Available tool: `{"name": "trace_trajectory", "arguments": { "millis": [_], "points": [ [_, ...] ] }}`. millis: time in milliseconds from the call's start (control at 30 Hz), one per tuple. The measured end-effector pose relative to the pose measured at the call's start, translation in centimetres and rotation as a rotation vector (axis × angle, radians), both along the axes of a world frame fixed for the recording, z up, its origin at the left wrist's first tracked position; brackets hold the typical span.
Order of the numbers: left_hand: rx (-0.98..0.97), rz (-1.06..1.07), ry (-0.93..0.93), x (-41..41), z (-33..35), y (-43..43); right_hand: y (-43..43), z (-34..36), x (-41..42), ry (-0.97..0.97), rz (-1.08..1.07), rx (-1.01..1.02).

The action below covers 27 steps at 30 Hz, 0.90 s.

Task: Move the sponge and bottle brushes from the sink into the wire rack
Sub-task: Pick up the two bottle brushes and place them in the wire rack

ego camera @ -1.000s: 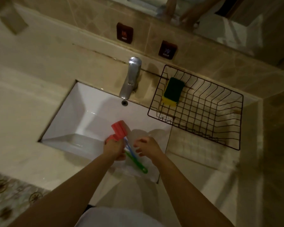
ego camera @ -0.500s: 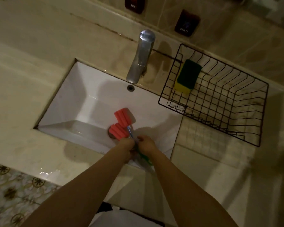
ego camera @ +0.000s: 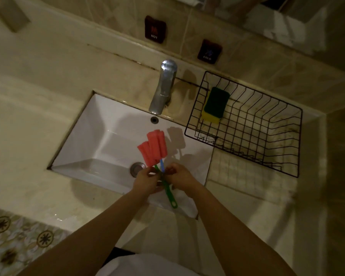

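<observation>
Two bottle brushes [ego camera: 154, 148] with pink foam heads stand side by side above the white sink [ego camera: 100, 140]. One has a green handle, the other a blue one. My left hand [ego camera: 146, 181] and my right hand [ego camera: 177, 175] both grip the handles, meeting over the sink's near edge, and the green handle's end sticks out below them. A green and yellow sponge [ego camera: 214, 104] lies in the near-left corner of the black wire rack [ego camera: 267, 136], to the right of the sink.
A chrome tap [ego camera: 163, 88] rises behind the sink, with dark HOT [ego camera: 154, 29] and COLD [ego camera: 209, 51] controls on the tiled wall. The drain [ego camera: 137, 169] sits just left of my hands. A wall closes off the counter on the right.
The two brush heads have come together and risen upright above the sink. Both hands have closed in on the handles.
</observation>
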<state>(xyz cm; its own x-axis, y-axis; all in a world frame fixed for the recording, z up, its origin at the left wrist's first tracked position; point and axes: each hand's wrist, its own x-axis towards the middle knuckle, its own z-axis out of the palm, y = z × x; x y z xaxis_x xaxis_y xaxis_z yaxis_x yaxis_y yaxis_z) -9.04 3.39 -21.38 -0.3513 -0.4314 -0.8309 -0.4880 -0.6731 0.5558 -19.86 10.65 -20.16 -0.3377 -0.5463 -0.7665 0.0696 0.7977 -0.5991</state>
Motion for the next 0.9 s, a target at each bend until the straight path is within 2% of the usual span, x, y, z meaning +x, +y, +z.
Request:
{"name": "trace_trajectory", "arguments": {
  "millis": [300,433,567,733,900],
  "points": [
    [-0.367,-0.092,0.151,0.6,4.3,-0.3,1.2,5.6,-2.2,0.116,0.079,-0.207],
    [-0.478,-0.124,0.253,-1.8,7.6,-0.9,3.5,8.6,-4.5,0.146,-0.078,-0.315],
    [-0.553,-0.214,0.427,-6.5,11.3,-1.6,6.1,11.8,-8.3,0.182,-0.375,-0.419],
    [-0.543,-0.217,0.655,-13.9,15.5,-2.0,8.4,14.6,-13.0,0.274,-0.564,-0.497],
    [-0.649,-0.345,0.631,-19.5,16.6,-1.7,9.8,15.1,-16.3,0.325,-0.649,-0.486]
  ]
}}
